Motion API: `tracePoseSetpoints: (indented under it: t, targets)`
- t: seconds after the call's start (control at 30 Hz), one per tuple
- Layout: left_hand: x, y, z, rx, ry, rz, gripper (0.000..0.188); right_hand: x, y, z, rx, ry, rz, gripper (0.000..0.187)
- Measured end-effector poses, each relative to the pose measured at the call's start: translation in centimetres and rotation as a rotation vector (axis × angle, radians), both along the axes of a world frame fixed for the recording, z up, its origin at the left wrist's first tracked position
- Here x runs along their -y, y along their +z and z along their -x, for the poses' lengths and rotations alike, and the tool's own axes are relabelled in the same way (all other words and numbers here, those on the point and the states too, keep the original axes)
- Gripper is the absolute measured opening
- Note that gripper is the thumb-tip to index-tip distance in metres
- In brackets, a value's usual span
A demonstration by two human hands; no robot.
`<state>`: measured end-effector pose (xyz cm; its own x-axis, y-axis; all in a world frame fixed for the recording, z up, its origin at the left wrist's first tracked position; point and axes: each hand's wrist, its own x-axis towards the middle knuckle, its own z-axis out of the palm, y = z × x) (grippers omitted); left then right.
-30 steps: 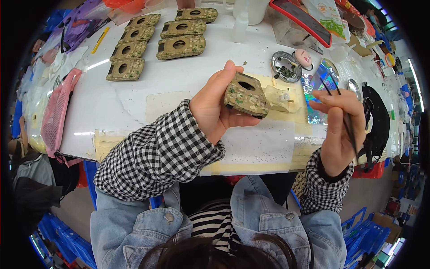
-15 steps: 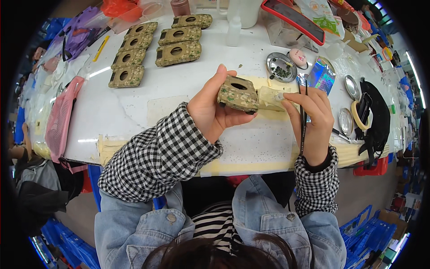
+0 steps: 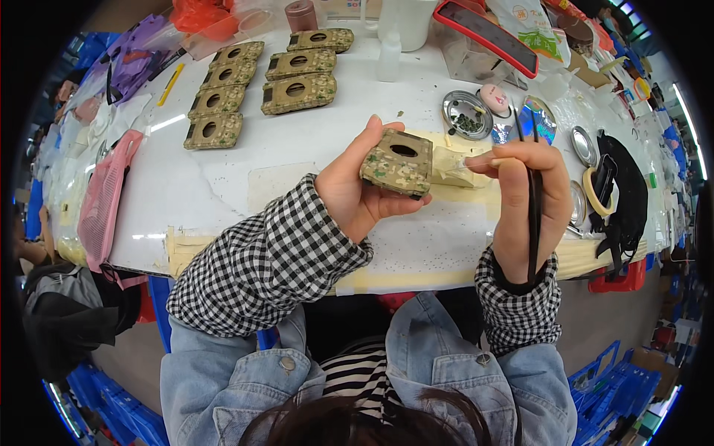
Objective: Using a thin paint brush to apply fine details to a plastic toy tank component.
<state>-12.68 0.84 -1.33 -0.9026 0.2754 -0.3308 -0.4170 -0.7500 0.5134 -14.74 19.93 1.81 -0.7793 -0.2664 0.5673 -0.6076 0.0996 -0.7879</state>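
My left hand (image 3: 357, 182) is closed round a camouflage-painted toy tank hull (image 3: 398, 157), tilted so that the dark round hole in its top shows. My right hand (image 3: 532, 186) is closed, with black tweezers (image 3: 534, 215) tucked along the palm, their points up past the fingers. Between its thumb and fingertip is a small clear pointed piece (image 3: 467, 163), too small to make out fully. Just beyond that piece, a block wrapped in cream tape (image 3: 450, 175) rests on the table, partly hidden behind the hull.
Several similar camouflage hulls (image 3: 299, 93) stand in two rows at the back left. A round metal dish (image 3: 467, 115) holds small dark green parts. A white dropper bottle (image 3: 389, 56), a red-cased phone (image 3: 487, 37) and a pink mesh bag (image 3: 108, 201) lie around the white table.
My right hand has drawn back slightly from the taped block and turned, its fingers curling and the tweezers now more upright. My left hand keeps the hull, barely shifted.
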Motion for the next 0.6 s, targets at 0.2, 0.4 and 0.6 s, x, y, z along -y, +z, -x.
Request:
tracePoseSetpoints:
  t: [0.2,0.4,0.6]
  targets:
    - [0.4,-0.5,-0.1,-0.083,-0.060,-0.029,0.055,1.9,-0.1,0.0,0.240,0.150,0.168,0.013]
    - [0.4,-0.4,-0.1,-0.082,-0.062,-0.018,0.054,1.8,-0.3,0.2,0.223,0.158,0.137,0.013]
    - [0.4,-0.4,-0.1,-0.080,-0.061,-0.017,0.054,1.9,-0.3,0.2,0.221,0.156,0.123,0.011]
